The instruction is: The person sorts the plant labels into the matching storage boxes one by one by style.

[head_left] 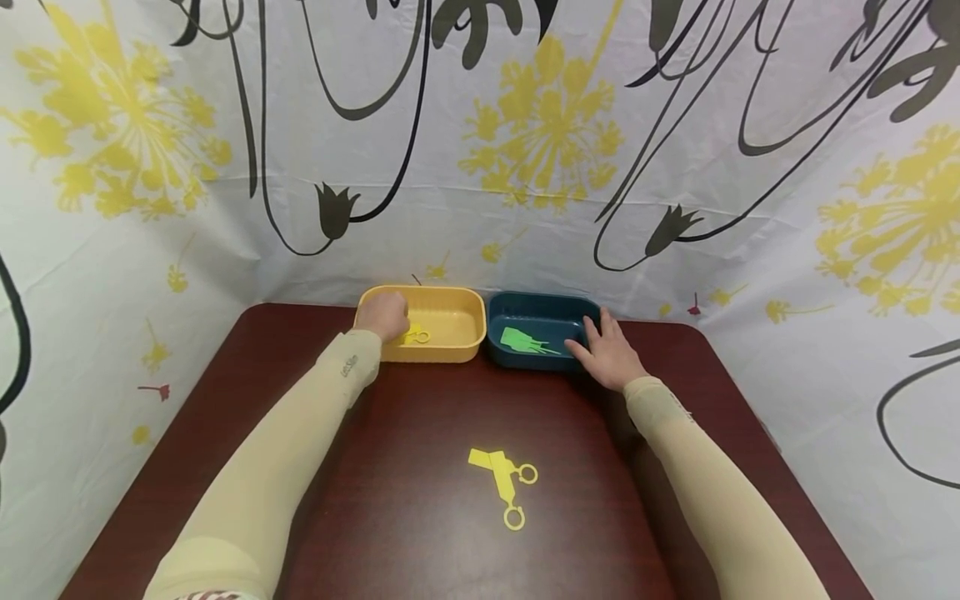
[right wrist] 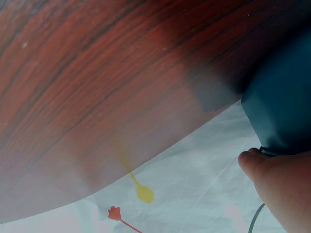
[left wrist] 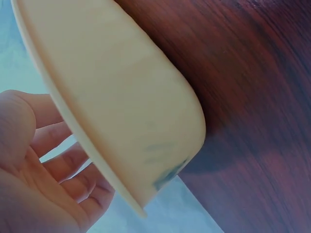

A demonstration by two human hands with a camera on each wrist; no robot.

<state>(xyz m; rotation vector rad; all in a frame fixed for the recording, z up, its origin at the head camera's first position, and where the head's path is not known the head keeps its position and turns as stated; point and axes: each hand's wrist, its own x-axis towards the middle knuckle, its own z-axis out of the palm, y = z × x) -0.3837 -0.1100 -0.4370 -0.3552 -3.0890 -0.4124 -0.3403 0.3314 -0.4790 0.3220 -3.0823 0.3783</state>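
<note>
My left hand reaches over the left end of a yellow bin. In the left wrist view its fingers bend in behind the bin's rim; the fingertips are hidden, and I cannot tell whether they hold anything. Flat yellow plastic tags with a ring end lie in the bin beside this hand. My right hand, fingers spread, rests at the right end of a dark blue bin. Green plastic tags with thin tails lie inside it. Two more yellow ring-ended tags lie crossed on the table.
Side by side, both bins stand at the back edge of the dark red-brown table. A white cloth with yellow and black plant prints hangs right behind them and along both sides.
</note>
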